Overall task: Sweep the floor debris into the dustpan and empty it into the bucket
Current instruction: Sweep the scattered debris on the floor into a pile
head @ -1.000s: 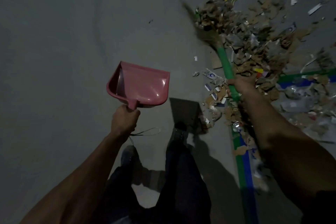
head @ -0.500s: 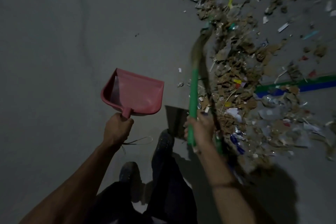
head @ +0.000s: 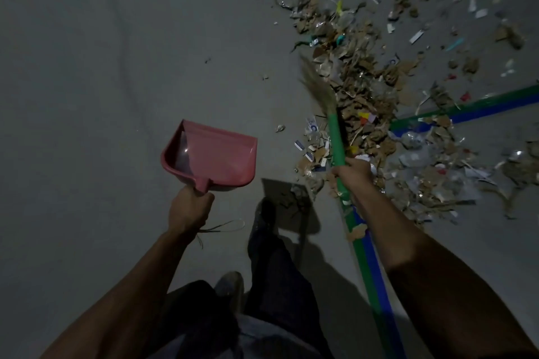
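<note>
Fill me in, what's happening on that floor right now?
A person is sweeping up. The right hand grips a green-handled broom, its bristles at the left edge of a wide spread of cardboard and paper debris. The left hand holds a pink dustpan by its handle, lifted off the floor, with no debris visible in it. No bucket is in view.

pink dustpan (head: 215,154); green broom handle (head: 337,140); brown debris (head: 367,87)

Your forearms (head: 122,294) are bare, no sleeves or wrist wear visible. You wear dark trousers (head: 280,280), dusty dark shoes (head: 230,283), and a greyish top hem (head: 262,335) shows at the near edge.
</note>
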Motion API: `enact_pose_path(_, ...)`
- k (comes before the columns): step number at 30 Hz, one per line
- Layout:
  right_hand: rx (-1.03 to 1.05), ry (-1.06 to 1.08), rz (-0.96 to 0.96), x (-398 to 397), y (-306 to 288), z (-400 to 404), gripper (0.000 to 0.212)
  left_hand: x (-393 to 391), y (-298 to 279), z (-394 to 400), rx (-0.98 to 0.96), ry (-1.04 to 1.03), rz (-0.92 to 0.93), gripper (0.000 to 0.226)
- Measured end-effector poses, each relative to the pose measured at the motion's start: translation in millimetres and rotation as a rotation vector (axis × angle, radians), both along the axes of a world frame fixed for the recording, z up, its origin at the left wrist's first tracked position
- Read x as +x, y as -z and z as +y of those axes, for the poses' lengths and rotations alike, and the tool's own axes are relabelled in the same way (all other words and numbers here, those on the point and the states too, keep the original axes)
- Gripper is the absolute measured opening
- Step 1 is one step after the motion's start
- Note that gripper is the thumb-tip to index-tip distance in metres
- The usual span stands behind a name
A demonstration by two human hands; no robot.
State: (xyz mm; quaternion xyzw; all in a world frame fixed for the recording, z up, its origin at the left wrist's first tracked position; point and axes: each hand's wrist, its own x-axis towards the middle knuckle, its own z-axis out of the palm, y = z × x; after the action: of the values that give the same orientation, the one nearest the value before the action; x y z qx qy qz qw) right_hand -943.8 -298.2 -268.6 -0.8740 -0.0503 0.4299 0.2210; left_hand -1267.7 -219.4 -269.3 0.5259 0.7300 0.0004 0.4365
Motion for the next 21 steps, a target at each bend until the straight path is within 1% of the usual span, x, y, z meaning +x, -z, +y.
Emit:
enact_pose_path(1, 0.01, -0.044, -0.06, -8.6, -4.5, -9.3, 0.034, -5.6, -2.2, -6.1, 0.003, 0.008, -0.008, 0.014)
enact_pose_path(2, 0.01, -0.101, -0.097, -18.4, -8.7, -20.1, 0.042, -11.6, -4.7, -12.3, 0.009, 0.016, -0.014, 0.013)
enact_pose_path(3, 0.001, -0.156, -0.116, -28.0, -12.3, -32.1, 0.045, -18.0, -7.5, -18.4, 0.016, 0.03, -0.018, 0.014)
enact_pose_path(7, -0.007, -0.273, -0.172, -74.5, -34.0, -87.6, 0.04, -45.7, -22.9, -46.0, 0.046, 0.098, -0.072, 0.018)
enact_pose_path(12, -0.058, -0.36, -0.289, -132.7, -75.0, -170.1, 0.049, -82.2, -46.7, -91.2, 0.056, 0.146, -0.142, 0.022)
enact_pose_path(16, -0.173, -0.474, -0.411, -167.7, -115.1, -232.2, 0.057, -99.4, -67.7, -126.0, 0.038, 0.173, -0.156, 0.028)
enact_pose_path(19, -0.256, -0.448, -0.471, -184.3, -135.3, -271.3, 0.057, -99.1, -79.9, -147.6, 0.008, 0.206, -0.164, 0.028)
enact_pose_path(21, -0.294, -0.418, -0.455, -188.5, -142.4, -296.0, 0.05, -93.4, -84.7, -162.0, 0.003, 0.227, -0.16, 0.03)
